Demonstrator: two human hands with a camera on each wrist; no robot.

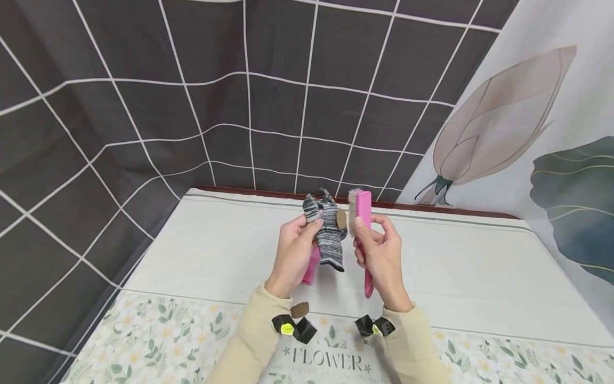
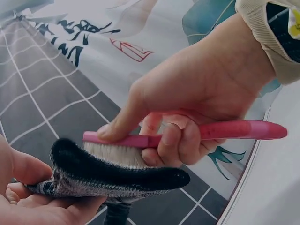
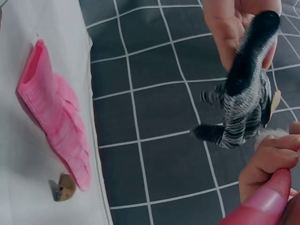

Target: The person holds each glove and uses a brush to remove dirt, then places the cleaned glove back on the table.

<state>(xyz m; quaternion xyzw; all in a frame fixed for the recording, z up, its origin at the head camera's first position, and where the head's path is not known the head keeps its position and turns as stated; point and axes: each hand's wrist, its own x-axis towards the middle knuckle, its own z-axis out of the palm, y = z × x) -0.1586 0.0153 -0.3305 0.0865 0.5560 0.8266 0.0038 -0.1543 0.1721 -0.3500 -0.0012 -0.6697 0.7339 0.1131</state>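
A black-and-white knit glove (image 1: 331, 242) hangs from my left hand (image 1: 293, 246), pinched between thumb and fingers, with its dark cuff pointing down in the head view. A flat brown oval piece (image 1: 341, 219) lies against its right side. In my right hand (image 1: 382, 253) I grip a pink brush (image 1: 364, 205), thumb on its back and pale bristles (image 2: 115, 154) facing the glove. The head view has a narrow gap between bristles and glove; in the left wrist view they overlap, so contact is unclear.
On the white table (image 1: 201, 250) a pink glove (image 3: 52, 112) lies behind my left hand. Beside it is a small brown piece (image 3: 66, 188). A floral cloth (image 1: 192, 341) covers the near side, and a dark grid-patterned curtain (image 1: 273, 106) hangs behind.
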